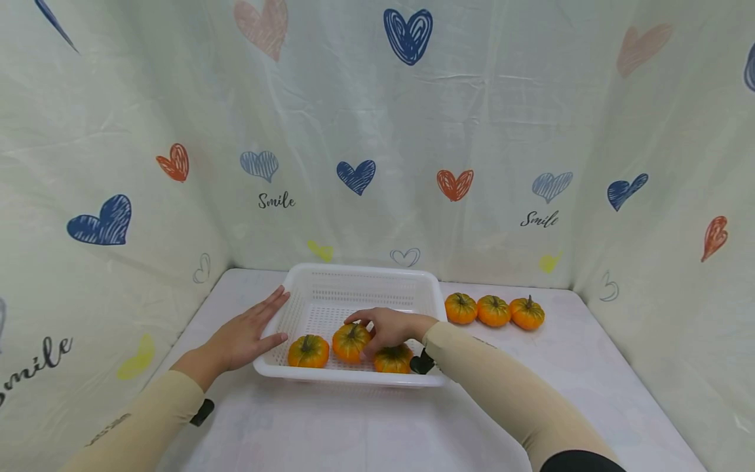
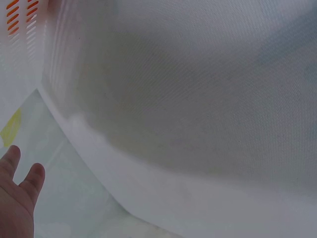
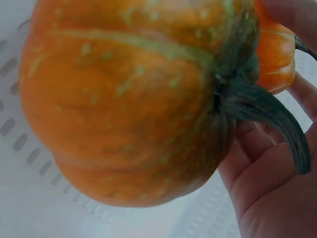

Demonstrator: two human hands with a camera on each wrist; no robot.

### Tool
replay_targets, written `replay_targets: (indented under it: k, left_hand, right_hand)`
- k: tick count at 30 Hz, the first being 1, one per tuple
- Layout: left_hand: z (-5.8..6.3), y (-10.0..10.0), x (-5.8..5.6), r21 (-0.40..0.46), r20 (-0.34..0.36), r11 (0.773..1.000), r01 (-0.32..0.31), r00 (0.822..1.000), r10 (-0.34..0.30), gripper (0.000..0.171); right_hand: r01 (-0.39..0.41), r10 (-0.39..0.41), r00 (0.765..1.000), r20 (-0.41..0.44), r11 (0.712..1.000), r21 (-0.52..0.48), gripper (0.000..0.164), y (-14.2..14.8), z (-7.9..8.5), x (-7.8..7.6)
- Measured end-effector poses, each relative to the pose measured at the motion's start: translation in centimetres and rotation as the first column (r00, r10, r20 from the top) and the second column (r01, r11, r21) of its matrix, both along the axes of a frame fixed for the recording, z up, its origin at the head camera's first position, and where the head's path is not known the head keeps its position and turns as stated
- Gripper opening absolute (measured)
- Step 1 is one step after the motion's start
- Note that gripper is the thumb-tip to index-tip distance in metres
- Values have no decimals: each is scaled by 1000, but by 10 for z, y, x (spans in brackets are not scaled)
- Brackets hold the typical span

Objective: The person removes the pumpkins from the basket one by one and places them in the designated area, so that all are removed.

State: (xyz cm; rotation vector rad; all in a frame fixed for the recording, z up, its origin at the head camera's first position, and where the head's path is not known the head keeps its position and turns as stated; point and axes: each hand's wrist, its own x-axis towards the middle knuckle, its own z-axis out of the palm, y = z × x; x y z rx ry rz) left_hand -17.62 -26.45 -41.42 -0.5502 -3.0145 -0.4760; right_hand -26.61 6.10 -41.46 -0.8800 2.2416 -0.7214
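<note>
A white plastic basket [image 1: 354,376] with slotted sides holds three small orange-and-green pumpkins along its near side. My right hand [image 1: 396,326] reaches in over the right side and grips the middle pumpkin [image 1: 348,342], fingers over its top and thumb on its right. To the left sits another pumpkin [image 1: 308,353]. Below my right wrist is the third pumpkin [image 1: 392,360], partly covered; close up in the right wrist view, this pumpkin [image 3: 133,109] shows a curved dark-green stem. My left hand [image 1: 244,333] rests on the basket's left rim with fingers extended.
Right of the basket, three more pumpkins [image 1: 493,311] stand in a row on the white table [image 1: 295,426]. A pale curtain [image 1: 413,118] printed with hearts and "Smile" encloses the table at the back and both sides.
</note>
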Motion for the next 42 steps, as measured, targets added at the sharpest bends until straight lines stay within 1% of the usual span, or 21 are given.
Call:
replay_targets:
  k: [8,12,20,23,27,31,36,42]
  left_hand:
    - [3,0,1,-12,2,1000,6,1000,-6,80]
    - [4,0,1,-16,1,1000,9,1000,-9,80]
    - [4,1,1,-19,-6,1000,5,1000,-6,79]
    - [5,2,2,-19,-4,1000,2,1000,-2,79]
    - [5,2,2,-26,-4,1000,1,1000,-1,80]
    - [5,1,2,-28,-4,1000,2,1000,-2,80]
    - [4,1,2,-33,-7,999,6,1000,-6,81]
    - [3,-1,1,-35,-10,999,11,1000,-11,81]
  right_hand:
    - [6,-7,1000,-23,999,-41,70,0,3,-3]
    - [12,-13,1000,-26,999,-45,71,2,6,-5]
    - [28,-37,993,-112,996,-80,72,12,22,-11]
    - [43,-61,991,-117,989,-143,72,18,30,-14]
    - [75,-103,988,-115,971,-225,74,28,39,-16]
    - [107,-145,982,-121,957,-271,78,37,48,-16]
    - [122,-172,976,-130,938,-324,79,51,57,-17]
    - [149,-217,962,-167,926,-346,78,74,65,-16]
